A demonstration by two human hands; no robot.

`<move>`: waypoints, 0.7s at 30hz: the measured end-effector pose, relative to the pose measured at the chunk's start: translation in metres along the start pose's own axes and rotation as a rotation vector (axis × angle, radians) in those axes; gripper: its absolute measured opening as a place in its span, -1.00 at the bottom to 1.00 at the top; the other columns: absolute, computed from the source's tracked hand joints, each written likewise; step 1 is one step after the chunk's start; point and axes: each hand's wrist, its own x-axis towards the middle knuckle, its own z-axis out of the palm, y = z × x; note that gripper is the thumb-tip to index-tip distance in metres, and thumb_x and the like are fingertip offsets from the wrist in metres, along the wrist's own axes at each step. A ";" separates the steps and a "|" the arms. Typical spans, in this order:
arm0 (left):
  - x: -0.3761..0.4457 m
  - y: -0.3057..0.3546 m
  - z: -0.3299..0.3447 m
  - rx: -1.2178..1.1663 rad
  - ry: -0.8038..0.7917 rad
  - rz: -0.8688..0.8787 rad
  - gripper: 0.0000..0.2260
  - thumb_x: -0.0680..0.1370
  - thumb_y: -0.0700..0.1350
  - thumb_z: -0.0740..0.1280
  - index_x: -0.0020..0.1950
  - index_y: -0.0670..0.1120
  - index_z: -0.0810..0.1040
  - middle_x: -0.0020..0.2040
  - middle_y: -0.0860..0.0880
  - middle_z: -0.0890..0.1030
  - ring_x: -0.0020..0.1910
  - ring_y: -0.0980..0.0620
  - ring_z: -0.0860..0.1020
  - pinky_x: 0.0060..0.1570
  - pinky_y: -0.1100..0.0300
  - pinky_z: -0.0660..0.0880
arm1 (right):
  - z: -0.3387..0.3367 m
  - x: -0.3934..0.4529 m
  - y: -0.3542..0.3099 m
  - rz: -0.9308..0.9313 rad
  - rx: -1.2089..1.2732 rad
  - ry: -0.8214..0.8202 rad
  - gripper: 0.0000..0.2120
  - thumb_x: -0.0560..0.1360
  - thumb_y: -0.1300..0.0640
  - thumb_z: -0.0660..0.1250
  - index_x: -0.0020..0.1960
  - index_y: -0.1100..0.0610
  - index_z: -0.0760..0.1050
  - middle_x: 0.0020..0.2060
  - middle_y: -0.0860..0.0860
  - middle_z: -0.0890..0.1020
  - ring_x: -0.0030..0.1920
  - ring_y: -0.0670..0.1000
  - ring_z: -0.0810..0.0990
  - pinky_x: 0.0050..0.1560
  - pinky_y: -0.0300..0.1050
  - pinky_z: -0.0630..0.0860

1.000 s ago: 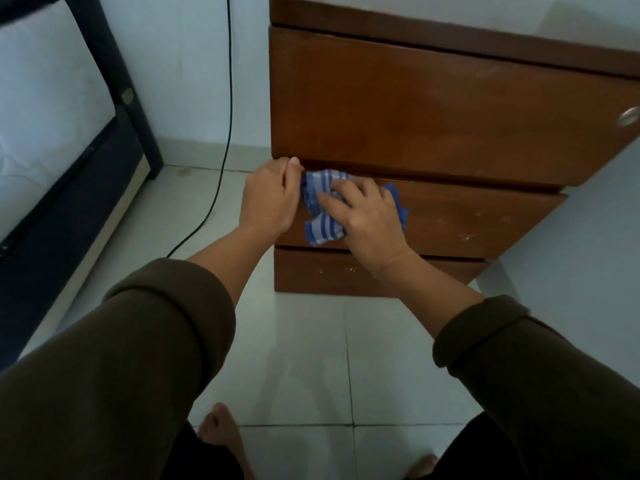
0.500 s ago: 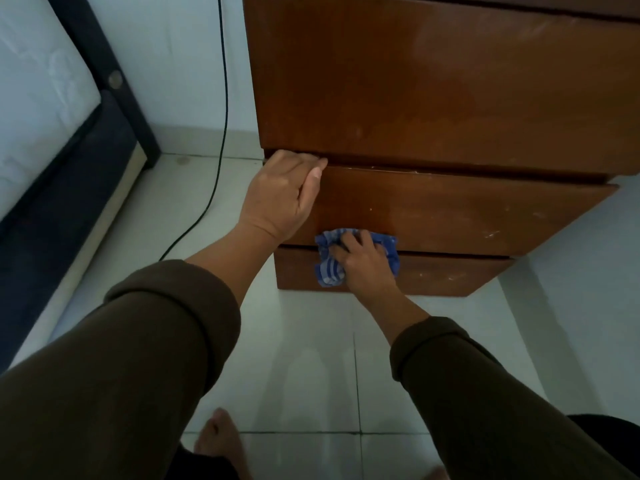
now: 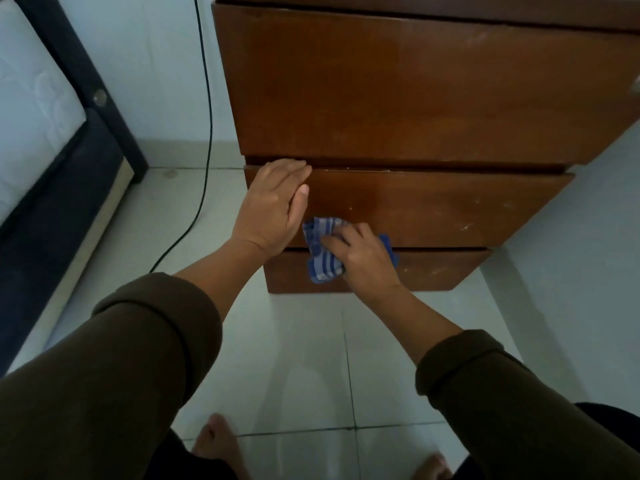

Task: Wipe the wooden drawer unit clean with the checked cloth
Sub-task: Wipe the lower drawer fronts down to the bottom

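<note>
The wooden drawer unit (image 3: 415, 98) stands against the wall, with three brown fronts stacked one above another. My right hand (image 3: 363, 259) presses the bunched blue-and-white checked cloth (image 3: 322, 251) against the lower edge of the middle drawer front (image 3: 450, 209), over the gap above the bottom front. My left hand (image 3: 273, 206) rests flat on the left end of the middle front, fingers over its top edge, holding nothing. Scuffs and pale marks show on the right of the middle and bottom fronts.
A bed with a dark frame (image 3: 69, 174) and white mattress (image 3: 31, 98) lies at the left. A black cable (image 3: 204, 109) hangs down the wall and runs across the pale tiled floor (image 3: 311, 358). My bare feet (image 3: 218, 441) show at the bottom.
My right hand carried the cloth from the top of the middle front down to the bottom front, then back up a little. My left hand stayed at the middle front's left end, flattening.
</note>
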 end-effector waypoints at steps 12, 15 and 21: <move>0.032 0.037 0.018 -0.020 -0.153 0.162 -0.57 0.62 -0.05 0.00 0.36 -0.20 0.45 0.25 -0.17 0.56 0.25 -0.11 0.48 0.27 0.13 0.36 | -0.035 0.031 0.027 0.091 -0.109 0.143 -0.75 0.43 0.17 0.21 -0.01 0.23 0.60 -0.07 0.16 0.63 -0.04 0.22 0.59 -0.29 0.04 0.58; 0.032 0.030 0.027 -0.044 -0.087 0.131 -0.59 0.62 -0.08 0.01 0.30 -0.22 0.52 0.20 -0.17 0.60 0.21 -0.12 0.52 0.27 0.14 0.34 | -0.005 0.020 0.029 0.068 -0.110 0.064 -0.75 0.41 0.15 0.22 -0.04 0.20 0.62 -0.10 0.14 0.63 0.02 0.17 0.44 -0.31 0.02 0.59; 0.030 0.028 0.036 -0.106 -0.033 0.122 -0.60 0.62 -0.11 0.03 0.25 -0.20 0.57 0.16 -0.14 0.62 0.17 -0.08 0.53 0.23 0.19 0.35 | 0.026 0.007 0.030 0.039 -0.105 -0.240 -0.69 0.14 0.24 0.61 -0.13 0.21 0.68 -0.11 0.11 0.67 -0.03 0.20 0.60 -0.40 -0.04 0.57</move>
